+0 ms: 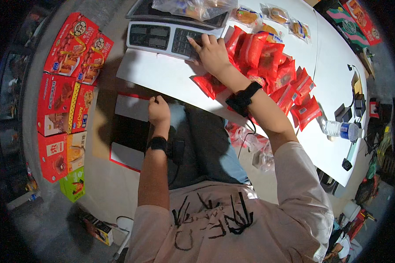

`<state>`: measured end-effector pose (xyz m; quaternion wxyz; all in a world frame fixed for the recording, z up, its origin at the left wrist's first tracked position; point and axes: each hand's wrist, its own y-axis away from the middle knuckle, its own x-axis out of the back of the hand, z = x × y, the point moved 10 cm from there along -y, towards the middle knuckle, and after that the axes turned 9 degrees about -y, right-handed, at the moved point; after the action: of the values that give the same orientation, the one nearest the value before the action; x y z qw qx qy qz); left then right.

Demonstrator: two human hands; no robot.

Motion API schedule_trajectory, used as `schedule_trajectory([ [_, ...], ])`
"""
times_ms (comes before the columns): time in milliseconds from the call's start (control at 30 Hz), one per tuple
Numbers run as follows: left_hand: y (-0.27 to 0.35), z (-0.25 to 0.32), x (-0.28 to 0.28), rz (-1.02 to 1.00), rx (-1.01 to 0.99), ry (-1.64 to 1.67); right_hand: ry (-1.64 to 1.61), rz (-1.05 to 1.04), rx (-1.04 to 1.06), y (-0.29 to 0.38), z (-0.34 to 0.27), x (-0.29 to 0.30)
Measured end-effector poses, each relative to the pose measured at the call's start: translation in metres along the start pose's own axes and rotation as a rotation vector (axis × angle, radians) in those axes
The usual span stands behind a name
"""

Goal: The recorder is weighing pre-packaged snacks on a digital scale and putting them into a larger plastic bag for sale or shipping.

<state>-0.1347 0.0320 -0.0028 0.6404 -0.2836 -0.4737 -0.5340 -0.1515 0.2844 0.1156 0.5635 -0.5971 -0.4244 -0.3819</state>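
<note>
My right hand (211,52) reaches over the keypad of a white electronic scale (166,38), its index finger at the keys and nothing seen in its grip. On the scale's platform lies a clear plastic bag (196,9) with wrapped items inside. Beside my right forearm is a pile of red plastic packets (270,60), partly hidden by the arm. My left hand (159,111) is curled above my lap, close to the table's front edge; a small dark thing shows at its fingers, too unclear to name. Wrapped buns (247,15) lie behind the pile.
A water bottle (344,130) lies on the white table (329,157) at the right, near black devices (344,112). Red snack boxes (56,102) stand in a row on the left. Below the table edge hangs a clear bag with red packets (247,134). A thin cable runs near my right wrist.
</note>
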Motion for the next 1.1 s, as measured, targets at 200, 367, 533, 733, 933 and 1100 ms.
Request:
schedule_trajectory([
  [200,0.001,0.005,0.001,-0.003,-0.023,-0.001,0.044,-0.016,-0.033,0.003,0.002,-0.004],
  [367,-0.001,0.005,0.006,0.056,-0.032,-0.043,0.036,0.022,-0.159,0.009,0.013,0.007],
  [533,0.001,0.011,0.002,0.017,-0.034,-0.035,0.038,0.025,-0.169,0.005,0.02,0.006],
  [733,-0.001,0.009,0.0,0.017,-0.01,-0.055,0.048,-0.023,-0.217,0.015,0.021,0.009],
  [933,-0.001,0.011,0.004,0.077,-0.028,-0.031,0.0,-0.197,-0.251,0.02,0.03,0.009],
  [1100,-0.004,0.006,-0.007,-0.025,0.013,-0.052,0.064,-0.169,-0.232,0.015,0.024,0.013],
])
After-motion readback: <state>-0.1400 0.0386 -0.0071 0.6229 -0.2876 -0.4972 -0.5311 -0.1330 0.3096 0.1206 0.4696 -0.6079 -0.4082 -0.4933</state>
